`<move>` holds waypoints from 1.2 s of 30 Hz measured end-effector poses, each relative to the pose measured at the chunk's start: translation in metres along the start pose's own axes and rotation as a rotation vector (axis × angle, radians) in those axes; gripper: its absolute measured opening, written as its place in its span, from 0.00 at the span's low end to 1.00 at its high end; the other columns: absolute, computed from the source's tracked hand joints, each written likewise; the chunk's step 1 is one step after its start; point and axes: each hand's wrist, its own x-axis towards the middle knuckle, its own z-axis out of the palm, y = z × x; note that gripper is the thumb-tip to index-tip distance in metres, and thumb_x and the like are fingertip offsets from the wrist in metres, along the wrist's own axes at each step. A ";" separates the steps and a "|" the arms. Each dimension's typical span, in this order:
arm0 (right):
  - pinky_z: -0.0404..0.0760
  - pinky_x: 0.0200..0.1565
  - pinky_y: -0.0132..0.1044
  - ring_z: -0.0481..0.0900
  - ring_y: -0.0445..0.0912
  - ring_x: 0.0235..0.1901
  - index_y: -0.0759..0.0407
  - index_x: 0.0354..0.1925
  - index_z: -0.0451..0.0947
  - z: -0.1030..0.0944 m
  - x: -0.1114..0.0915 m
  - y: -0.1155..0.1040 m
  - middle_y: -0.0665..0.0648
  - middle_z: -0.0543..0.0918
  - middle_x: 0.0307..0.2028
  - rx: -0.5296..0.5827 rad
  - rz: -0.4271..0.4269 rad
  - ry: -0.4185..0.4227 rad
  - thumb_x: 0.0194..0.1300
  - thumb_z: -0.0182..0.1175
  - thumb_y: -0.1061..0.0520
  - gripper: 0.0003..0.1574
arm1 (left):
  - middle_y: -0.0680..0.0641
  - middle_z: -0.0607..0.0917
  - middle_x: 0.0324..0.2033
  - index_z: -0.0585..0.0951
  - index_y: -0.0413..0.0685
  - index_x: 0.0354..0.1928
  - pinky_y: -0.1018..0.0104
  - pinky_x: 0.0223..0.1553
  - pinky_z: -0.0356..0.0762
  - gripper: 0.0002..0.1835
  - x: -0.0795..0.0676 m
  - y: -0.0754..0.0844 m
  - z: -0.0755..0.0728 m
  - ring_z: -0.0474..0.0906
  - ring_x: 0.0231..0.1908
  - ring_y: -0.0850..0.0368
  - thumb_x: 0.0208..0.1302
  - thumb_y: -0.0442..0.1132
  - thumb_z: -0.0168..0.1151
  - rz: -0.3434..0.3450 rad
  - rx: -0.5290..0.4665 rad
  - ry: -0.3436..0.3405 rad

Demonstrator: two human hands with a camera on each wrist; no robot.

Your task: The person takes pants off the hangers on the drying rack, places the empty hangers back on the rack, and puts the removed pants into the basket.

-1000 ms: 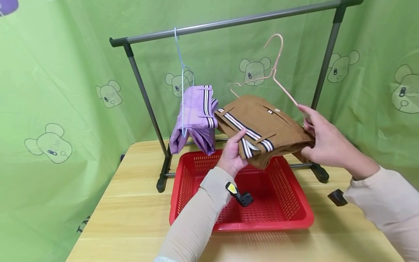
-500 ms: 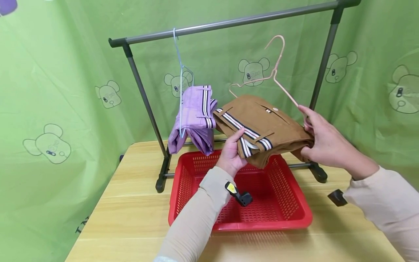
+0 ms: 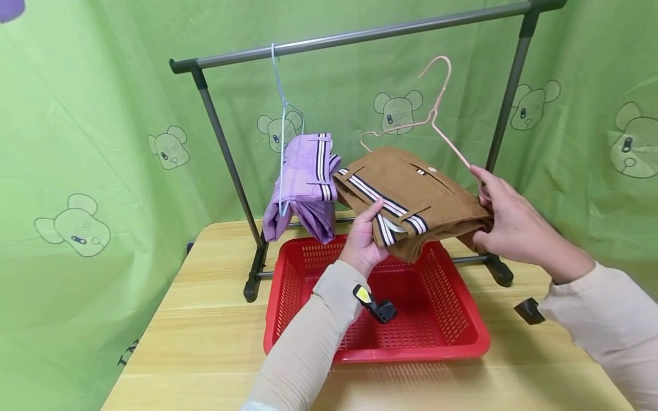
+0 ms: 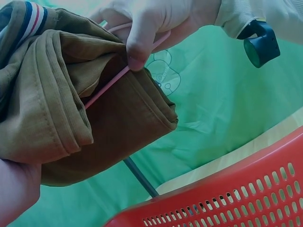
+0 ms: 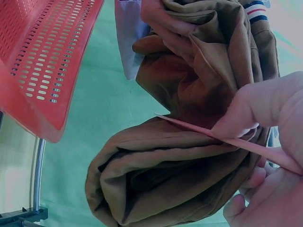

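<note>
Right hand is pinching a pink hanger, thumb pressing its bar; left hand is holding folded brown pants by the waist (striped trim showing). The bar is running between their folds, above a red basket. Purple pants are hanging alongside, from a rack.

Brown trousers, purple trousers: matt cloth. Pink hanger: smooth, looks plastic. Basket: glossy plastic. Rack bar: satin metal. Table shows smooth wood grain.
</note>
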 end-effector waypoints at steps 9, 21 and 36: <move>0.63 0.35 0.48 0.63 0.56 0.40 0.65 0.74 0.45 0.000 -0.002 0.000 0.60 0.64 0.39 -0.029 0.008 0.015 0.31 0.65 0.76 0.70 | 0.50 0.84 0.31 0.78 0.45 0.37 0.67 0.37 0.82 0.13 0.000 0.001 0.003 0.83 0.32 0.59 0.74 0.41 0.45 0.015 0.005 -0.001; 0.67 0.37 0.54 0.64 0.58 0.41 0.63 0.74 0.43 0.001 -0.003 0.003 0.62 0.65 0.40 -0.036 0.026 -0.014 0.32 0.66 0.75 0.72 | 0.51 0.84 0.31 0.78 0.46 0.37 0.68 0.37 0.81 0.14 -0.002 0.003 0.006 0.83 0.32 0.60 0.74 0.41 0.44 0.030 0.022 -0.008; 0.70 0.37 0.56 0.66 0.59 0.42 0.63 0.74 0.43 0.003 -0.003 0.005 0.63 0.67 0.41 -0.066 0.030 -0.021 0.33 0.68 0.74 0.72 | 0.50 0.84 0.32 0.77 0.45 0.39 0.68 0.38 0.81 0.12 -0.004 0.006 0.008 0.83 0.33 0.59 0.75 0.41 0.44 0.059 0.004 -0.003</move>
